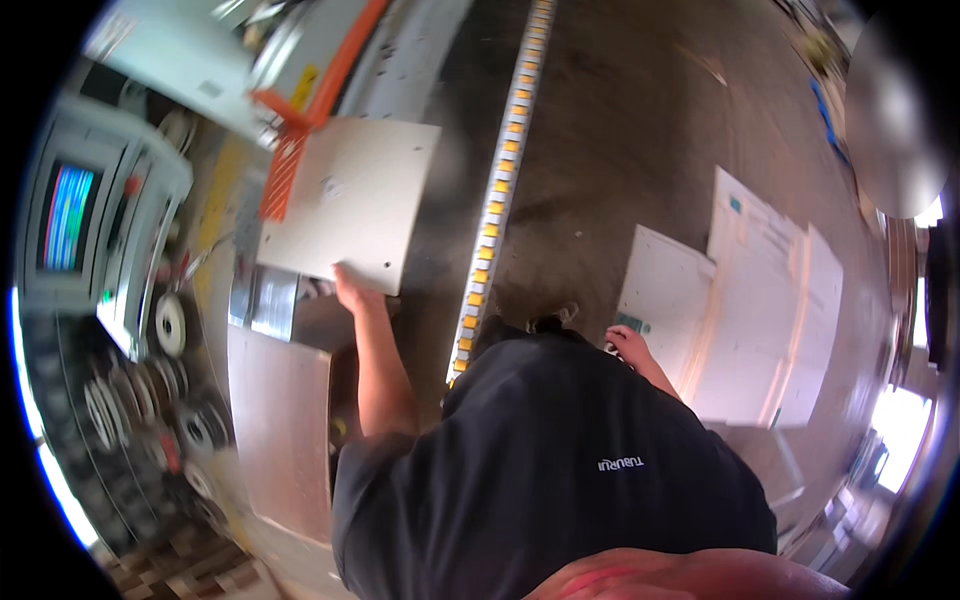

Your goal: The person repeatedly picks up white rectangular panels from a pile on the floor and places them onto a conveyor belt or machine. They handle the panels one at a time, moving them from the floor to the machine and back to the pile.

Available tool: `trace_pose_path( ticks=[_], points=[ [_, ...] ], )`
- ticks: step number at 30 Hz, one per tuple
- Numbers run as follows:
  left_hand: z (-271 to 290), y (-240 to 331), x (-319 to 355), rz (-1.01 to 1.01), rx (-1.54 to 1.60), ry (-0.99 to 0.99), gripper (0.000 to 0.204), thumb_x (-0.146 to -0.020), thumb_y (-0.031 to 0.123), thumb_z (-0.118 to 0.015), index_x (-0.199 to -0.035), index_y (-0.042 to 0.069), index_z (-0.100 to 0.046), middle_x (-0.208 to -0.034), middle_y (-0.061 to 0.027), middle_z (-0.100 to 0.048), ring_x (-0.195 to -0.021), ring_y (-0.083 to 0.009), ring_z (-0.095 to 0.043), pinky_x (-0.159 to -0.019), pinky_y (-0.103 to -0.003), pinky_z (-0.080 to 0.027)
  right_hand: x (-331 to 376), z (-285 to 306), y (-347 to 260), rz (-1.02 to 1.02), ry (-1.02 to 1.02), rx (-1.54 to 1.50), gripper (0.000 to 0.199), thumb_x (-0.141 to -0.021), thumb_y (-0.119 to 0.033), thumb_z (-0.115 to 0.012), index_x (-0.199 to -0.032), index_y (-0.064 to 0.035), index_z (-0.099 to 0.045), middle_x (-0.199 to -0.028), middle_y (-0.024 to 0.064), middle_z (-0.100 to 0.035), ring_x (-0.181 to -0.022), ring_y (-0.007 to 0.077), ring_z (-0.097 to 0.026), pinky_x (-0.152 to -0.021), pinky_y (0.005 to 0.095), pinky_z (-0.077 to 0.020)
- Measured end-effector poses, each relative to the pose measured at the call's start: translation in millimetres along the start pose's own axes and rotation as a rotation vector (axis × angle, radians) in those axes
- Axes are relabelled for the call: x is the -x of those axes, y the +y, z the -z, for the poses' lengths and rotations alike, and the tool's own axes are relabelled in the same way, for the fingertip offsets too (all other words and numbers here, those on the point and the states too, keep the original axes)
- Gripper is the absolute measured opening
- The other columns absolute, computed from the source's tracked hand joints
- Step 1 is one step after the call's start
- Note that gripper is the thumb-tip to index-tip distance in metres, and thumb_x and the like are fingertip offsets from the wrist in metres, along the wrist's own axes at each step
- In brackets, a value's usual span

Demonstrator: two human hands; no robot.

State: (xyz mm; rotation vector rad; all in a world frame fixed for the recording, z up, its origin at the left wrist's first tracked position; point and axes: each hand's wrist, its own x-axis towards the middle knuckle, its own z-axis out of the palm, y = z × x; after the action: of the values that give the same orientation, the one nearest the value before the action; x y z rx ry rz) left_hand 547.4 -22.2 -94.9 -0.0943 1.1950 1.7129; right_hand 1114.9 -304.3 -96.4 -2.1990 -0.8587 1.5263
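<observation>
A pale, flat rectangular board (350,205) lies at the left, by the orange guard of a machine. My left hand (357,290) grips its near edge, the thumb on top and the fingers hidden underneath. Small dark holes show near the board's corners. My right hand (628,345) hangs at my right side with the fingers curled. Whatever it may hold is too small to make out. Just beyond it, several white panels (745,300) lie low on the right, apart from the hand as far as I can tell.
A roller track with yellow wheels (490,230) runs ahead from my feet. At the left stand a metal cabinet (280,425), a machine console with a lit screen (68,218) and several rolls of edging (130,400). An orange guard (287,165) borders the board.
</observation>
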Motion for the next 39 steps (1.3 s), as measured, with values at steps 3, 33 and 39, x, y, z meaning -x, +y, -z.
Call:
trace_pose_path(
  ticks=[3, 33, 39],
  points=[
    [-13.9, -11.2, -13.4, 0.023, -0.215, 0.063, 0.058, -0.102, 0.044, -0.056, -0.142, 0.002, -0.052, -0.145, -0.0135, -0.054, -0.128, -0.0336, -0.054, -0.109, -0.052, -0.043, 16.9, 0.1, 34.2, 0.059, 0.079, 0.062, 0.030, -0.092, -0.030, -0.070, -0.111, -0.0061, -0.071, -0.089, 0.0069, -0.074, -0.075, 0.0162, -0.070, -0.071, 0.0319, -0.0547],
    [-39.5, -360.2, 391.5, 0.639, -2.070, -1.466, 0.033, -0.099, 0.019, -0.063, -0.125, 0.000, -0.058, -0.104, -0.0091, -0.069, -0.087, -0.0141, -0.070, -0.068, -0.025, -0.052, 80.5, 114.6, 543.6, -0.599, 1.035, -0.592, 0.058, -0.092, -0.050, -0.065, -0.126, -0.0045, -0.067, -0.126, 0.0173, -0.068, -0.119, 0.0333, -0.062, -0.100, 0.0446, -0.0477],
    [-14.0, -330.6, 383.0, -0.264, -1.788, -2.765, 0.035, -0.099, 0.021, -0.061, -0.126, -0.001, -0.058, -0.107, -0.0120, -0.072, -0.096, -0.0161, -0.072, -0.073, -0.026, -0.054, 76.3, 207.6, 589.1, -0.836, 1.167, -0.830, 0.077, -0.084, -0.054, -0.070, -0.139, -0.0020, -0.056, -0.140, 0.0230, -0.059, -0.132, 0.0359, -0.055, -0.110, 0.0446, -0.0423]
  ],
)
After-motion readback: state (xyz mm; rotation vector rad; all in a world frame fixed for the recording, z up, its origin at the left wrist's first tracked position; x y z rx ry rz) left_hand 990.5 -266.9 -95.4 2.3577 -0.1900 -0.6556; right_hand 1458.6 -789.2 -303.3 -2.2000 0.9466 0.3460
